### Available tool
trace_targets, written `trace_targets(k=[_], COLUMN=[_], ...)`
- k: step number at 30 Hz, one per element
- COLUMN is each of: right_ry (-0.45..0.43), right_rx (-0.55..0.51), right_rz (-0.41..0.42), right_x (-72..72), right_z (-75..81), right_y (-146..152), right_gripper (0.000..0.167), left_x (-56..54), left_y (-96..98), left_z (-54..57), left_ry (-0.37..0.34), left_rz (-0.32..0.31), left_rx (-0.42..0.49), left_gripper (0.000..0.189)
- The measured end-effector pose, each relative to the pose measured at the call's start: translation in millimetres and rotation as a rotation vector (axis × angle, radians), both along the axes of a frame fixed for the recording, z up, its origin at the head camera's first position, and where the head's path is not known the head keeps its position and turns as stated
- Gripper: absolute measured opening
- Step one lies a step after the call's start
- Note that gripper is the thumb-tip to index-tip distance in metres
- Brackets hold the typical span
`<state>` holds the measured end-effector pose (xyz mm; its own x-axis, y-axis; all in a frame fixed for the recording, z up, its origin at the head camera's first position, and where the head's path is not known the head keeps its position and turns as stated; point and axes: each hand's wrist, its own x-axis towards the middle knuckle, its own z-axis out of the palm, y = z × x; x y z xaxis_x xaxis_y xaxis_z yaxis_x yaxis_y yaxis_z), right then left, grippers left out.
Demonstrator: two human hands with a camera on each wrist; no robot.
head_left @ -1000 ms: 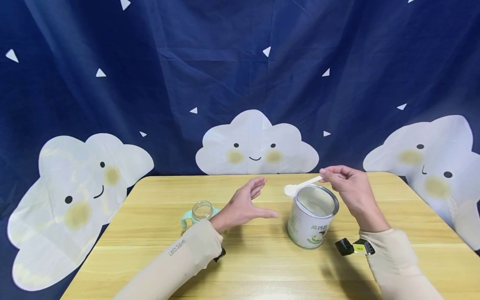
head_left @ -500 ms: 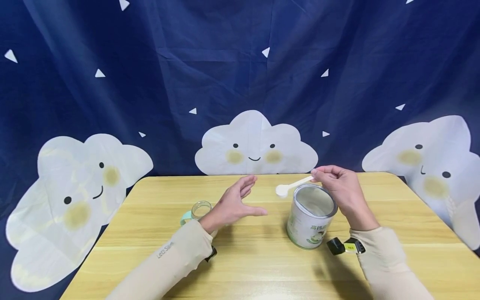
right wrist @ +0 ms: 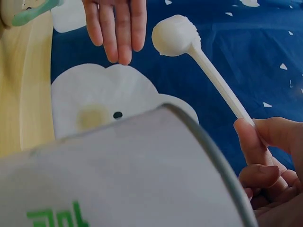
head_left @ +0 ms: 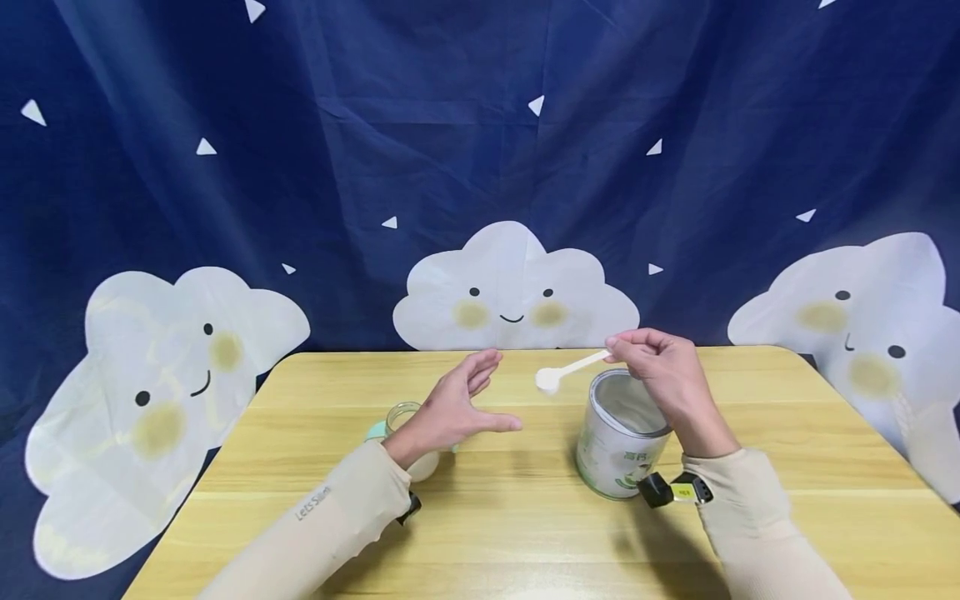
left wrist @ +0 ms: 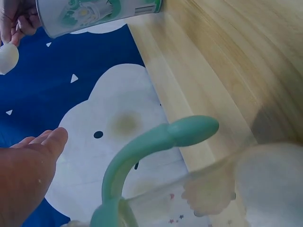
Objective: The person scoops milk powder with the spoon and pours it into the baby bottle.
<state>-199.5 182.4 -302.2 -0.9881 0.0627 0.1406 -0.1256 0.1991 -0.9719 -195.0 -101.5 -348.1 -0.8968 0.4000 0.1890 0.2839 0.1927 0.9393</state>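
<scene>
My right hand point(head_left: 667, 371) pinches the end of a white measuring scoop point(head_left: 551, 381) between thumb and fingers. White powder shows at the edge of the scoop's bowl point(right wrist: 176, 35). The scoop is held in the air left of an open milk powder can point(head_left: 618, 462), white with green print. My left hand point(head_left: 453, 408) is held out with fingers extended and thumb apart, holding nothing, its palm facing the scoop. Behind the left wrist stands an open, clear baby bottle point(head_left: 425, 467), partly hidden. In the left wrist view its mint-green handle point(left wrist: 142, 146) curves up.
Both hands are over a light wooden table point(head_left: 510, 533). At the table's far edge hangs a dark blue curtain point(head_left: 450, 150) with smiling white clouds. A small black camera point(head_left: 656, 490) on the right wrist is close to the can's side.
My right hand has carried the scoop leftward from over the can's rim, into the gap between can and left hand. The left hand has drifted left, covering more of the bottle.
</scene>
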Motion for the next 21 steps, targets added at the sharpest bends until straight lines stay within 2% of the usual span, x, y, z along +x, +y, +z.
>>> trace_targets(k=[7,14,21], right_ry=[-0.011,-0.023,-0.022], right_rx=[0.015,-0.022,-0.025], right_rz=[0.007,0.006,0.016], right_x=[-0.7,-1.9,-2.4], right_z=[2.8,4.5,6.1], right_y=[-10,-20,-27], right_gripper=[0.026,0.023,0.025], left_x=[0.1,1.2,4.6], left_y=[-6.3,-13.6,-21.6], left_z=[3.2,5.9,4.9], left_ry=[0.009,0.022,0.005], left_rz=[0.016,0.011,0.017], left_rx=[0.001,0.024,-0.005], left_gripper=[0.099,0.096,0.098])
